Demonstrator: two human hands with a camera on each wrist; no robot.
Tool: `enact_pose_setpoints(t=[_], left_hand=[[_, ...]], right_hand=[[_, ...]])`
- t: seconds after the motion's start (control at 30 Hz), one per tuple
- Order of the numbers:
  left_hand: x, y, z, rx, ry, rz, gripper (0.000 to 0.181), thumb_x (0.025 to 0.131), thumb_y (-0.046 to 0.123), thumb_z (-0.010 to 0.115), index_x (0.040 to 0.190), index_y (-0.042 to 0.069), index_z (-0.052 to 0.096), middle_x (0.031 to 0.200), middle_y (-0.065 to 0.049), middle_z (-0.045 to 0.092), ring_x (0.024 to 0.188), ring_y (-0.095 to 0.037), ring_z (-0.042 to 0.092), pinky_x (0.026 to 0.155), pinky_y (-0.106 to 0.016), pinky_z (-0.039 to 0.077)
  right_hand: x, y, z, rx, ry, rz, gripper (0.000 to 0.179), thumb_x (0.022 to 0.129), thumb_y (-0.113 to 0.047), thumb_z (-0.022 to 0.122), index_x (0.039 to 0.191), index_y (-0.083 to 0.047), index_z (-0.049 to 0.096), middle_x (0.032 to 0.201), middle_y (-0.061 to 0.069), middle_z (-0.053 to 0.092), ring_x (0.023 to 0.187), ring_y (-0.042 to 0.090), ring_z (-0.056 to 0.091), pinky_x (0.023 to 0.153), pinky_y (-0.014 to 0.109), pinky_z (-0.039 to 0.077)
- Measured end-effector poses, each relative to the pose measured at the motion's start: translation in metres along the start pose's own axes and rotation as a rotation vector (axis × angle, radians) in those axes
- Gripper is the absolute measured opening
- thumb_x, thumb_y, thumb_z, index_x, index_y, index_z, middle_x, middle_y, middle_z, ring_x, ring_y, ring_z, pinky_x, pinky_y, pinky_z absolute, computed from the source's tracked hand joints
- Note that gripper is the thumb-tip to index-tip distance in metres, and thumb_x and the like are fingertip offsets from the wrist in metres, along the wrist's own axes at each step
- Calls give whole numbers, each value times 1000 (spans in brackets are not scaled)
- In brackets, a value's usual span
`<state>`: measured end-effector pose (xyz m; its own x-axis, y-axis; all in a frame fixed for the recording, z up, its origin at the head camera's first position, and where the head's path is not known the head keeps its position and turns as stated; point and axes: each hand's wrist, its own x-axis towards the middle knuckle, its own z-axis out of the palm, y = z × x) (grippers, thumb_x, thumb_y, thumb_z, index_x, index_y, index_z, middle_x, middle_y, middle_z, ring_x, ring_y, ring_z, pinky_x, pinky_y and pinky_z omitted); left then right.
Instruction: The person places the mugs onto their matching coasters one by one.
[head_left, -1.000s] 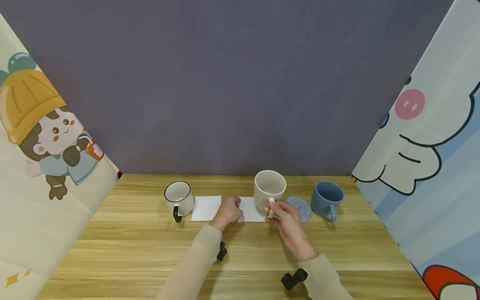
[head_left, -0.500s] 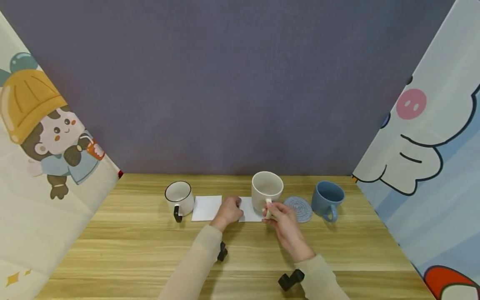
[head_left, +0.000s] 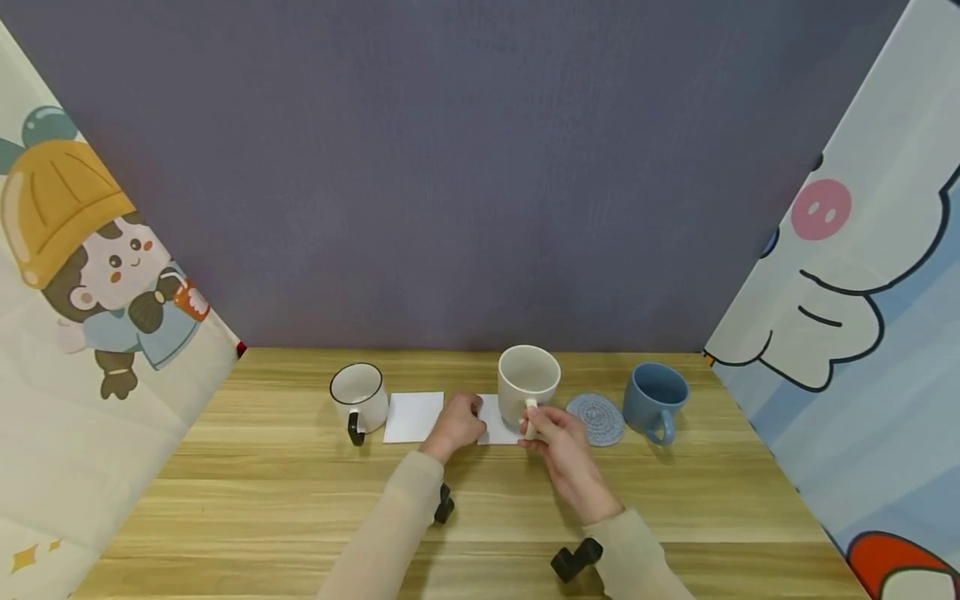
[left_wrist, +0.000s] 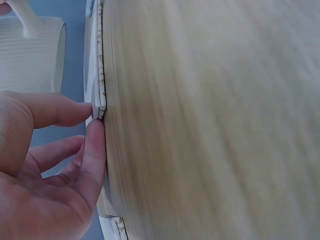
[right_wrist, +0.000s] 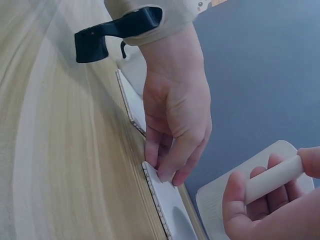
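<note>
My right hand (head_left: 567, 446) grips the handle of a cream-white mug (head_left: 525, 392), thumb and curled fingers round it. The mug is upright over a white square coaster (head_left: 492, 429); the left wrist view shows a gap between the mug's base and the coaster. My left hand (head_left: 456, 422) pinches the near left edge of that coaster between thumb and fingertips, and the coaster lies flat or nearly so on the table. In the right wrist view the handle (right_wrist: 274, 179) crosses my curled fingers.
Another white square coaster (head_left: 413, 417) lies to the left, beside a black-rimmed white mug (head_left: 367, 412) with a black handle. On the right are a round grey-blue woven coaster (head_left: 596, 419) and a blue mug (head_left: 645, 408). A dark panel (head_left: 480, 183) rises behind the wooden table (head_left: 262, 500).
My right hand has carried the cream-white mug a little to the left and slightly lower, over the coaster. The left hand stays in place at the coaster's edge.
</note>
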<state>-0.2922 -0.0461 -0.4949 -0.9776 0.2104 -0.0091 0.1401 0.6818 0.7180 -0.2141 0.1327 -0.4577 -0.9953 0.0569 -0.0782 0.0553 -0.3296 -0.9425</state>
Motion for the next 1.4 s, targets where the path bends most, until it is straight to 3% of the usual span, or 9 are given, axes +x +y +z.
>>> enact_pose_setpoints(t=[0.33, 0.57, 0.7, 0.8, 1.0, 1.2, 1.4], left_hand=[[1, -2, 0, -4, -19, -10, 45, 75, -4, 66, 119, -9, 67, 111, -19, 67, 98, -27, 60, 89, -44, 53], [1, -3, -3, 15, -14, 13, 24, 74, -5, 66, 97, -5, 71, 94, -14, 66, 85, -24, 57, 74, -38, 51], [2, -4, -5, 17, -11, 23, 7, 73, -5, 65, 77, 0, 62, 75, -7, 57, 72, -20, 50, 62, -32, 42], [2, -4, -6, 12, -11, 33, 15, 73, -6, 64, 69, 4, 53, 67, -4, 48, 66, -19, 46, 58, -30, 36], [3, -4, -6, 5, -2, 63, 13, 72, -6, 64, 71, 4, 56, 68, -2, 47, 67, -19, 46, 58, -29, 37], [4, -6, -3, 10, 2, 93, 21, 69, -8, 60, 63, 7, 46, 60, 1, 36, 59, -16, 38, 53, -28, 31], [5, -9, 0, 14, -4, 97, 20, 69, -8, 61, 64, 7, 48, 60, 1, 38, 60, -16, 39, 54, -28, 31]], right_hand=[[3, 3, 1, -11, 3, 8, 15, 100, -6, 61, 96, 8, 65, 84, 10, 64, 80, 17, 62, 73, 33, 59], [5, 6, 4, -23, -10, 10, 13, 100, -5, 61, 95, 6, 66, 87, 10, 65, 81, 16, 62, 74, 34, 59], [6, 6, 6, -33, -16, 10, 15, 100, -6, 61, 97, 7, 65, 88, 11, 64, 82, 16, 62, 75, 35, 59], [6, 6, 7, -46, -35, 3, 17, 101, -8, 61, 99, 9, 64, 89, 11, 64, 83, 17, 62, 75, 35, 59], [5, 7, 9, -45, -56, -1, 19, 101, -9, 60, 99, 10, 63, 90, 11, 63, 84, 16, 62, 74, 33, 59], [7, 10, 11, -49, -48, 9, 21, 102, -8, 59, 102, 13, 63, 89, 12, 64, 84, 17, 62, 73, 33, 59], [9, 15, 12, -53, -23, 32, 21, 102, -5, 58, 102, 15, 62, 85, 10, 63, 83, 17, 60, 73, 34, 58]])
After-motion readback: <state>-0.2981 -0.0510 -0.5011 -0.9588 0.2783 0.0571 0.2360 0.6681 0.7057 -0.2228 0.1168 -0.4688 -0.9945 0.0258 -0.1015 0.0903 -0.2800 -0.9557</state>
